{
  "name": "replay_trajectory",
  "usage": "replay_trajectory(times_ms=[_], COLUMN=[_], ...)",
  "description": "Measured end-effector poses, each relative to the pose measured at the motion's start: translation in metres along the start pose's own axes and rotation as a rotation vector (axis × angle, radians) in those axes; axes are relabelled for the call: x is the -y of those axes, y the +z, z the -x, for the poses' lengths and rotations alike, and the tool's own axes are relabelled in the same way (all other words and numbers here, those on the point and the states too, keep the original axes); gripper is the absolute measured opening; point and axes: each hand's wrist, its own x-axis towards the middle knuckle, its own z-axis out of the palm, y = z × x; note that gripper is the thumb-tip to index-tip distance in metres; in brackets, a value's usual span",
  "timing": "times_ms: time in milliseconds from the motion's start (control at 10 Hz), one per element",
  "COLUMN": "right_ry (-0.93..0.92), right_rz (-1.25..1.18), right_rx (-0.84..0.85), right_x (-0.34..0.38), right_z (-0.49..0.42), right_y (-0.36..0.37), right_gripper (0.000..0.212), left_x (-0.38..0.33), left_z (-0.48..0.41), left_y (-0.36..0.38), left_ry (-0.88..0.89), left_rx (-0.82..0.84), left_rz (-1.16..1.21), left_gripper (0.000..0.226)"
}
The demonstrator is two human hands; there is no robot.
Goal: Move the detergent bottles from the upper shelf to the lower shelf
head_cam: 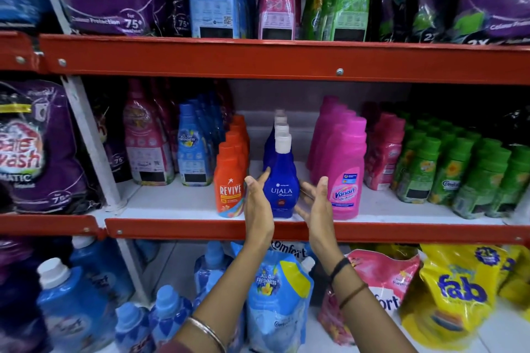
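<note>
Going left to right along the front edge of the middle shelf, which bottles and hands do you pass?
Orange Revive bottle → left hand → blue Ujala bottle → right hand → pink Vanish bottle → green Comfort bottles.

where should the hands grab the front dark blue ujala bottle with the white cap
Grip the dark blue Ujala bottle at its wide lower body, left hand and right hand closing from either side. It stands upright at the shelf's front edge, with gaps beside it.

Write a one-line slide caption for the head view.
Both open hands, left hand and right hand, flank the front blue Ujala bottle on the middle shelf.
</note>
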Motion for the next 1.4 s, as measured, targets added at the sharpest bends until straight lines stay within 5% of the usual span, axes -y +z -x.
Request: replay_trajectory(times_ms=[200,400,500,700,1100,1300,1400], right_ry=[-0.011,-0.327,-0.376,-0.167,-0.074,-0.073,-0.124], right_rz=[0.047,0.161,0.121,0.154,0.053,0.068,0.065], right_rx=[-0.02,-0.151,0.007,0.189,0.075,0.054,-0.036], right_x=[0.001,-0.004,-0.014,-0.029,-0.039,-0.033,-0.029], right_z=[0.003,0.026,0.035,0.034,0.024,0.027,0.028], right_y=[0.002,0.021,0.045,0.094,0.103,0.103,0.094], right_gripper=[0.074,0.045,0.053,0.058,0.09,0.079,0.05], left_x=[-0.005,-0.01,-0.01,-0.02,-0.022,-0.019,-0.024], left_z=[0.001,0.018,0.021,-0.002,-0.014,-0.014,-0.011], left_y=[-0.004,-0.023,-0.045,-0.08,-0.091,-0.093,-0.092], left_ry=[-0.014,0.326,0.465,0.193,0.058,0.081,0.157], left_rx=[0.036,-0.044,-0.195,-0.234,-0.057,-0.064,-0.108], left_rz=[-0.017,-0.075,0.038,-0.041,0.008,-0.002,-0.073], left_gripper=[0.078,0.059,0.049,0.059,0.076,0.069,0.056])
